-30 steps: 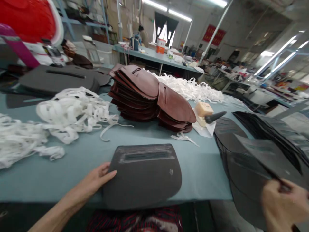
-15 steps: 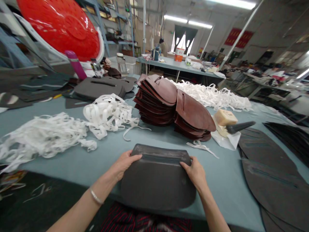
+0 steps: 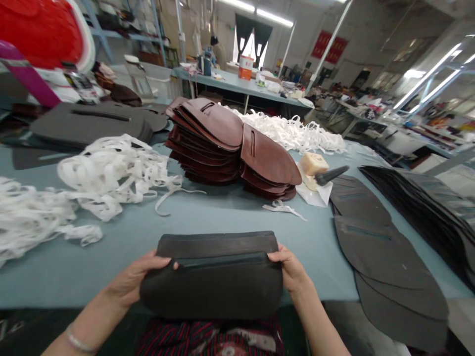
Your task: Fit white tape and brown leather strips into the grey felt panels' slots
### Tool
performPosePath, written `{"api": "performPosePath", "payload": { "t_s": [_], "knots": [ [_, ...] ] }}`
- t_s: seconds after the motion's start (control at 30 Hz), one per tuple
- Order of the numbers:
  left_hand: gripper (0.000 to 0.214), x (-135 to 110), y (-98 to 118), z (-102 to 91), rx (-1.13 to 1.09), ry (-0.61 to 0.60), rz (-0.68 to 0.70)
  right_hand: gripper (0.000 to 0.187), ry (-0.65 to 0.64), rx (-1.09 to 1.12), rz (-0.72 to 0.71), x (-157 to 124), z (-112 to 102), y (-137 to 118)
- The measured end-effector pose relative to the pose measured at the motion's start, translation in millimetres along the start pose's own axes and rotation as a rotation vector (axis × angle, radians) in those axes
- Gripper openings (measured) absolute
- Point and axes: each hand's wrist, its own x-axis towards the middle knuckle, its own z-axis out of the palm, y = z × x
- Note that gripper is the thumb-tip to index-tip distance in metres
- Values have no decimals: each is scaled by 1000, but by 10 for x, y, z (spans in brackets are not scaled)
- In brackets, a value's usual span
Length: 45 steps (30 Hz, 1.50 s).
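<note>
A dark grey leather piece [image 3: 213,277] with a slot lies at the table's near edge, its top part bent along the slot. My left hand [image 3: 129,282] grips its left end, thumb on top. My right hand [image 3: 291,269] grips its right end, fingers closed on the edge. Behind it stands a stack of brown leather pieces [image 3: 230,143].
White strips [image 3: 107,173] are heaped at the left and at the back [image 3: 293,131]. Black leather pieces [image 3: 378,247] lie fanned out at the right. A tan block and a dark-handled tool [image 3: 321,170] rest on white paper. Grey pieces [image 3: 89,123] are stacked at the far left.
My right hand left the black pieces at the right and came to the grey piece. Both hands now grip its ends, and its top is bent along the slot.
</note>
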Motion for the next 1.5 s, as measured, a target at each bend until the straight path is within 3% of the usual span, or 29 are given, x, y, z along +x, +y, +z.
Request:
{"api": "performPosePath", "payload": {
  "t_s": [0.2,0.37,0.47,0.63,0.83,0.97,1.03,1.13,1.2,1.27,1.3,1.37,1.5],
  "knots": [
    [13,-14,23,-226,16,-42,-18,28,-42,95,27,-164,148,185],
    [28,-159,51,-264,0,-110,-8,34,91,91,49,-313,311,278],
    [44,-258,55,-82,138,-110,35,48,189,-11,83,-302,363,268],
    [48,-244,52,155,334,55,265,51,315,-202,57,-210,412,214],
    [39,-134,0,50,358,87,306,56,422,-366,-13,-67,263,197],
    [38,-44,11,-2,506,104,347,47,461,-703,-171,92,113,217],
    [38,38,91,-61,696,211,443,44,457,-923,-291,174,17,247],
    [37,218,321,-221,1129,510,763,46,415,-1210,-440,285,-126,309],
    [37,344,502,-320,1404,651,938,52,477,-1380,-576,343,-162,343],
    [28,432,639,-329,1549,700,994,58,603,-1504,-718,374,-100,360],
    [23,453,674,-281,1579,692,1005,58,638,-1534,-774,378,-26,364],
    [20,441,660,-74,1632,584,1060,53,589,-1512,-847,365,203,374],
    [26,253,393,562,1814,104,1199,48,274,-1302,-810,290,791,429]
  ]
}}
